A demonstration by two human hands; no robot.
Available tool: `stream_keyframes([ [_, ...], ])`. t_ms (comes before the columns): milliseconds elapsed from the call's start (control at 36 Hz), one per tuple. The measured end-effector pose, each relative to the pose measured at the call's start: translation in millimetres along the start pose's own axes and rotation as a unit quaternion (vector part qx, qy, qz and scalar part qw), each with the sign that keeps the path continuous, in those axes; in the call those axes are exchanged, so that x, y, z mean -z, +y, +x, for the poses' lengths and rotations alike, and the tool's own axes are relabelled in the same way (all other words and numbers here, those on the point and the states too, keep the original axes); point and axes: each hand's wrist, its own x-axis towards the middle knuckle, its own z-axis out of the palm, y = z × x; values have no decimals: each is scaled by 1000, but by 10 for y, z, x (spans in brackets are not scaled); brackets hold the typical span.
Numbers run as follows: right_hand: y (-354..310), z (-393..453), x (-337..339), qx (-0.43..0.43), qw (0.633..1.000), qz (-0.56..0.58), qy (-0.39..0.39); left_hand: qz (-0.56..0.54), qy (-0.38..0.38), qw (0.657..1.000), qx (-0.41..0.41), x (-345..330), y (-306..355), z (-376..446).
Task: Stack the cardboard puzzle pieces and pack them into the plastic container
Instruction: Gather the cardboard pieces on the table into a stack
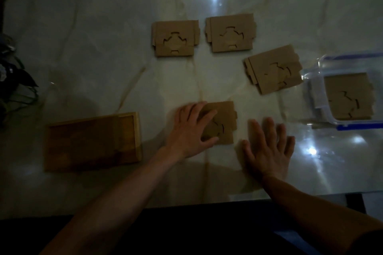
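In the head view, the left hand (191, 130) lies flat with spread fingers on the nearest cardboard piece (222, 122), pressing rather than gripping, while the right hand (269, 147) rests open and empty on the table (103, 47) at its four o'clock. Three more pieces sit toward twelve and one o'clock, another already inside the plastic container (319, 93) at three o'clock. The card looks light, thin and stiff, probably slippery on the glossy top, so slide it and pinch an edge.

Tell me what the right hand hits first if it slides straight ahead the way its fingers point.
Probably the tilted cardboard piece. The right hand lies flat and open on the table, fingers aimed away and slightly right; bare tabletop comes first, though the line may pass just right of the piece.
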Motion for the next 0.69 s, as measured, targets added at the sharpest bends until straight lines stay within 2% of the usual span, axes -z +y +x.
stream_keyframes([
  [83, 19, 7, -2, 10, 1000, 0, -2, -38, 44, 998, 29, 88, -189, 120],
  [306, 38, 25, -40, -1, 1000, -9, 1, -59, 48, 987, 143, 590, -869, 966],
  [472, 28, 23, -57, -2, 1000, -18, 10, 2, -25, 985, 172, 1067, -1270, 1615],
  [694, 26, 24, -60, 3, 1000, -11, 6, 72, -174, 975, 115, 1375, -1546, 2183],
])
